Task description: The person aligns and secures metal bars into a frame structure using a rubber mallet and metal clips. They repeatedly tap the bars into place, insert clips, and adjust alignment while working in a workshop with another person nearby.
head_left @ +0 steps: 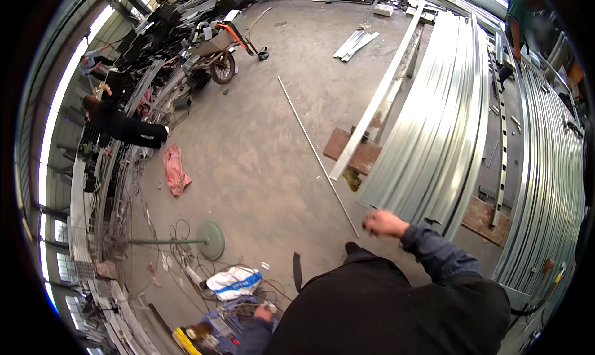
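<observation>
Metal profiles point(431, 125) are lying stacked at two o'clock, near ends pointing our way. Our right hand point(385, 223) is hanging at four o'clock, near those ends, fingers curled; we can't tell if it's gripping anything. Left hand point(263, 313) is showing toward half past six, near a white-and-blue bag point(226, 282); grip, can't tell.

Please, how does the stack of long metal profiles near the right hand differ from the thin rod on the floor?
The stack is broad, with several profiles side by side; the rod is a single thin piece. The stack's surface is ribbed and shiny, while the rod looks plain and pale. The stack appears raised on supports, whereas the rod lies on the floor. Both are long.
</observation>
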`<state>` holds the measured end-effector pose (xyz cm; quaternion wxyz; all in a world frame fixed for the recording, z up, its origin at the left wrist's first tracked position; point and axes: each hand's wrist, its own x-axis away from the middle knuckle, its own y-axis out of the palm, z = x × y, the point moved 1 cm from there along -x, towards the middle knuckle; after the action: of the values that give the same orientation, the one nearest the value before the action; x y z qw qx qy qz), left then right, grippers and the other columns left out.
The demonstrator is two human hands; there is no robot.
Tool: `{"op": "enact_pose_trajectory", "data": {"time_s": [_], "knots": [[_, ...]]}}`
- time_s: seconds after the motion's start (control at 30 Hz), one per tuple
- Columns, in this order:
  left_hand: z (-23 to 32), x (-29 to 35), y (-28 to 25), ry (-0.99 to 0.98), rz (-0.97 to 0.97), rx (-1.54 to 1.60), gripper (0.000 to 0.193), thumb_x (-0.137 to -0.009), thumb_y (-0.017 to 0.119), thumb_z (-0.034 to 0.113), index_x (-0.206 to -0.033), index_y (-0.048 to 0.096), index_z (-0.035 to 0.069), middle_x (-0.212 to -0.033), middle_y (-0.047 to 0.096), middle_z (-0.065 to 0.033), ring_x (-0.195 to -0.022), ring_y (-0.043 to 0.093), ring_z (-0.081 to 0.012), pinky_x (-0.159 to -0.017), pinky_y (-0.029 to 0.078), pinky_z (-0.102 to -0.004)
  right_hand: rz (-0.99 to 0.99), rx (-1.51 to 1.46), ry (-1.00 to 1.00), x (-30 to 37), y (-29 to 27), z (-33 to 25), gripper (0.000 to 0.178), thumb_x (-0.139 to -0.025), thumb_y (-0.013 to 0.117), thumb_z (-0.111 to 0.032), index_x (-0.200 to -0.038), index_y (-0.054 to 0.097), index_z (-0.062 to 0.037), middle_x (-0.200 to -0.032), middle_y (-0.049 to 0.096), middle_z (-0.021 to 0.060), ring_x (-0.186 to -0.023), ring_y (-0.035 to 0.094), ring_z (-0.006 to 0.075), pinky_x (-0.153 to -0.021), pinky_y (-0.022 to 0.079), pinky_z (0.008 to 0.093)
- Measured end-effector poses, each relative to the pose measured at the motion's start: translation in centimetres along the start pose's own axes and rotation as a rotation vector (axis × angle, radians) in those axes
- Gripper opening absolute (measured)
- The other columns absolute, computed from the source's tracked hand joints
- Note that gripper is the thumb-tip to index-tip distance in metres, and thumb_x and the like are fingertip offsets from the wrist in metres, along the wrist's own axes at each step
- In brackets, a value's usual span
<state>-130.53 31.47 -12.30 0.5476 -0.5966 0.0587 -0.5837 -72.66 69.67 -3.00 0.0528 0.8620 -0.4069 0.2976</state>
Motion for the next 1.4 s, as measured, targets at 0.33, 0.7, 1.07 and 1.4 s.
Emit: {"op": "enact_pose_trajectory", "data": {"time_s": [0.33,0.7,1.07,1.4], "knots": [[7.6,-27.6,-11.8,-0.295,-0.104,0.275,0.033,-0.096,0.062,0.023,-0.119,0.072,0.003,-0.105,0.076,-0.0208,-0.090,0.071,-0.0354,-0.078,0.056,-0.0476,0.539,0.847,-0.244,-33.1,-10.6,-6.0,0.064,-0.095,0.068,-0.040,-0.150,0.055,-0.0088,-0.157,0.048,0.0222,-0.151,0.039,0.0406,-0.127,0.026,0.0536],[19.5,-76.4,-55.9,0.233,0.282,-0.231,0.034,-0.101,0.060,0.020,-0.129,0.065,0.000,-0.103,0.076,-0.0177,-0.071,0.068,-0.0259,-0.060,0.055,-0.0406,0.833,0.640,0.173,-40.2,-11.7,-14.8,0.056,-0.091,0.071,-0.024,-0.141,0.058,-0.0030,-0.151,0.053,0.0192,-0.144,0.045,0.0389,-0.123,0.032,0.0506],[52.4,-103.4,-62.5,0.028,-0.261,0.146,0.041,-0.094,0.065,0.011,-0.134,0.063,0.002,-0.101,0.076,-0.0193,-0.079,0.070,-0.0311,-0.062,0.056,-0.0457,0.926,0.247,0.128,-65.4,-31.5,-24.5,0.043,-0.102,0.064,-0.032,-0.137,0.063,-0.0064,-0.125,0.067,0.0202,-0.120,0.062,0.0401,-0.104,0.051,0.0482],[92.1,-118.6,-50.9,0.267,-0.518,-0.117,0.041,-0.093,0.065,0.009,-0.133,0.062,-0.001,-0.100,0.073,-0.0172,-0.079,0.067,-0.0275,-0.066,0.055,-0.0437,1.112,-0.115,-0.049,-81.1,-80.8,-37.0,0.048,-0.106,0.057,-0.040,-0.137,0.063,-0.0039,-0.116,0.073,0.0213,-0.111,0.067,0.0398,-0.096,0.053,0.0461]]}}
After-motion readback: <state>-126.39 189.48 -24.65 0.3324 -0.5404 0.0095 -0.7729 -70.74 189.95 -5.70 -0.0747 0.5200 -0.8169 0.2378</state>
